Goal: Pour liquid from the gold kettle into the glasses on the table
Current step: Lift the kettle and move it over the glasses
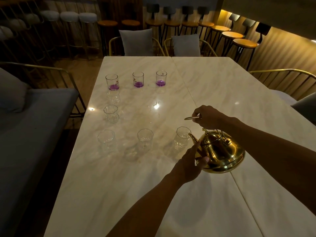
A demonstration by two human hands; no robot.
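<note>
The gold kettle point(222, 153) is tilted left above the marble table point(213, 86), its spout tip at the rim of a clear faceted glass point(182, 137). My right hand point(207, 117) grips the kettle's thin handle from above. My left hand point(189, 161) holds the kettle's body below the spout, thumb on its side. Two more clear glasses point(145, 139) point(106, 139) stand in the same near row, and another clear glass point(111, 113) stands further back on the left. Three straight glasses point(112, 81) point(138, 79) point(161, 78) at the far side hold a little purple liquid.
A further clear glass point(113, 95) stands just in front of the far left purple glass. A grey bench point(34, 117) runs along the table's left. Chairs with grey cushions point(136, 42) face the far edge, with bar stools point(244, 43) behind. A seam point(188, 93) divides the two tabletops.
</note>
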